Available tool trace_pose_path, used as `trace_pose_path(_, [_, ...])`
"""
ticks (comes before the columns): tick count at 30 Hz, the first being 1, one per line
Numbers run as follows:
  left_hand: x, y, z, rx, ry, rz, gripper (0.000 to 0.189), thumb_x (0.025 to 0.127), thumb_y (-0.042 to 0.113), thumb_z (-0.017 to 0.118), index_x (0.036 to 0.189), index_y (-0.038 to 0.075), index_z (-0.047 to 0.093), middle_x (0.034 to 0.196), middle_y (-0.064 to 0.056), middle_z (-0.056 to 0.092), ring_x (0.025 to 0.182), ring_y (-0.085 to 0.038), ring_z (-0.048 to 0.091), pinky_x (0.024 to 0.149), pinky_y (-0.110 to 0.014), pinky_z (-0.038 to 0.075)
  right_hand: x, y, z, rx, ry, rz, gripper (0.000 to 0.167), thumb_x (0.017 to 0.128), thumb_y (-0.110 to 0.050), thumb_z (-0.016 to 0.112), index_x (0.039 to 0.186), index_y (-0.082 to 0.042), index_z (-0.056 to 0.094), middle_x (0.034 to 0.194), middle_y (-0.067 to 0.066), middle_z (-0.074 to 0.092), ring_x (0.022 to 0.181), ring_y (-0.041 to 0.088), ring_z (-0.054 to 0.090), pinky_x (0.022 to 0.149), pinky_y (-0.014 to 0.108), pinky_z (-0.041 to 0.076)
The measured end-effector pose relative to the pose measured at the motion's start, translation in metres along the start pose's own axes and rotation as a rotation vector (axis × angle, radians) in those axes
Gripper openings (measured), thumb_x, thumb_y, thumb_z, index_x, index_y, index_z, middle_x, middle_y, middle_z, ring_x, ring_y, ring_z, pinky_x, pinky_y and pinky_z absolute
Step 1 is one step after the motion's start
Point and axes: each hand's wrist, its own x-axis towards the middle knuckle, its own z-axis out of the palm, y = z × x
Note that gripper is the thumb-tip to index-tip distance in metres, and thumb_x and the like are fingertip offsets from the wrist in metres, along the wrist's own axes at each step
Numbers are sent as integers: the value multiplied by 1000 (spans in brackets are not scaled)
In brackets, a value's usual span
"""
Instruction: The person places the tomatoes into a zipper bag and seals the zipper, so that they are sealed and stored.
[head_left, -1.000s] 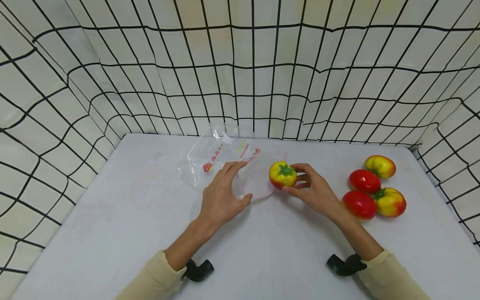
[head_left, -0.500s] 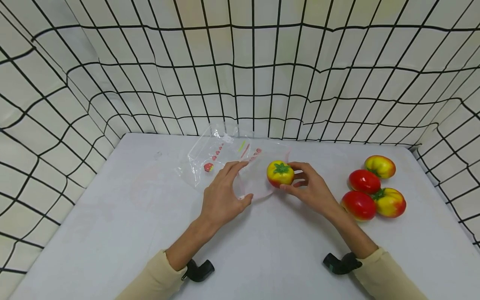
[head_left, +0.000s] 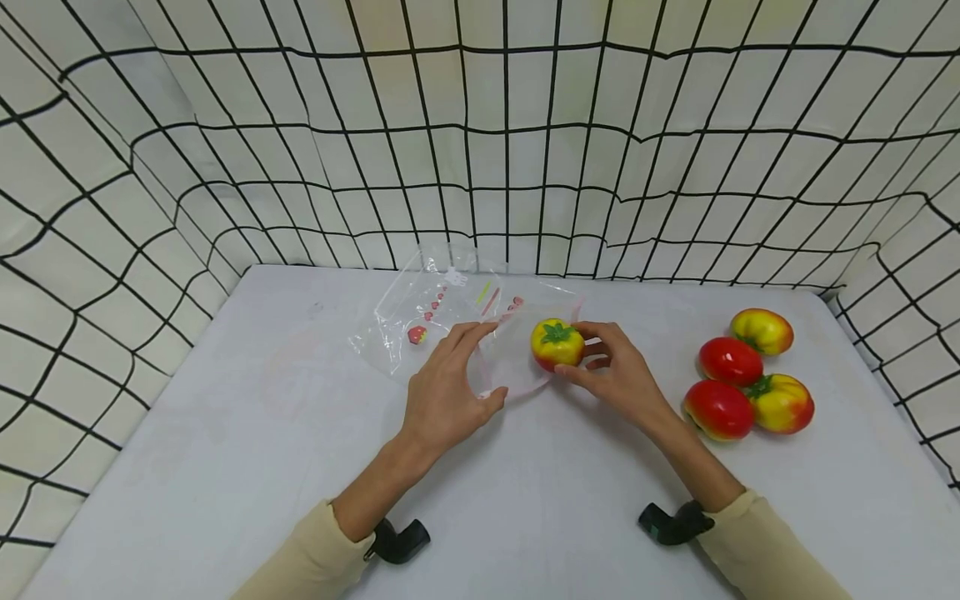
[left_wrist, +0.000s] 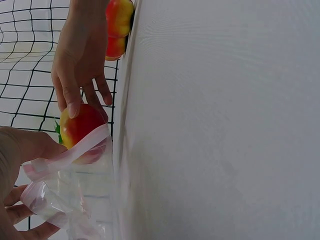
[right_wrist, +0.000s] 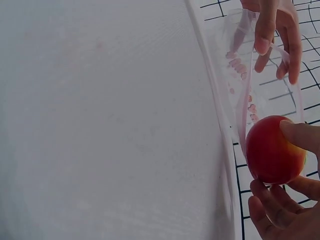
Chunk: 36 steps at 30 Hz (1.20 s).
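A clear zip bag (head_left: pixel 517 358) with pink edging and strawberry prints lies toward the back of the table, its mouth spread. My left hand (head_left: pixel 447 387) holds it at the mouth, thumb apart from the fingers; in the left wrist view the thumb lies at the pink band (left_wrist: pixel 67 155). My right hand (head_left: pixel 618 367) grips a glossy red-and-yellow fruit (head_left: pixel 557 343) with a green star-shaped top, thumb on one side and fingers on the other. The fruit is right at the bag's mouth, and in the left wrist view its lower part shows behind the clear film.
To the right, two red fruits (head_left: pixel 718 410) and two yellow-red fruits (head_left: pixel 780 404) sit in a cluster on the white table (head_left: pixel 247 433). Black netting (head_left: pixel 506 133) rises behind the table and along both sides. Each wrist wears a black camera (head_left: pixel 401 542).
My right hand has moved slightly left and away from me with the fruit, bringing it further over the bag's mouth. The left hand and the bag have hardly moved.
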Motion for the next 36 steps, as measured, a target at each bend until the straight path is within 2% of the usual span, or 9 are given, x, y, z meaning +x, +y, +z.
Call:
trace_pose_path(9, [0,3,0,6,-1,1,77,77,26,89,147,27,56,146,7,58,125,-18,63,62,-30,60,2,-2,6,-52,69,-45,68,87,-21,86,147,-10,57,128,16,55,114,32,64,100,49,61])
trace_pose_path(23, [0,6,2,2,7,9,77,77,26,89,147,24,56,146,5,58,126,-19,63,70,-35,65,1,-11,16,-74,186,-53,65,83,-15,89,141,-7,61,126,17,58,114,32,64,98,48,61])
trace_pose_path(30, [1,10,3,-6,0,6,78,77,26,90,147,24,56,145,4,59,124,-20,64,71,-35,65,2,-13,20,-54,251,-62,59,82,-14,89,133,-3,62,118,17,59,103,32,66,90,46,63])
trace_pose_path(33, [1,11,4,-8,-6,-5,78,77,26,90,147,25,56,146,5,58,123,-20,65,70,-35,64,3,-14,21,-77,269,-61,55,82,-15,89,129,-3,63,111,15,65,95,29,68,83,41,62])
trace_pose_path(36, [2,11,4,-5,-9,-13,78,77,26,89,148,25,55,146,5,58,123,-19,64,70,-36,64,3,-14,23,-113,277,-53,53,83,-18,89,128,-5,64,102,12,70,87,26,69,77,34,57])
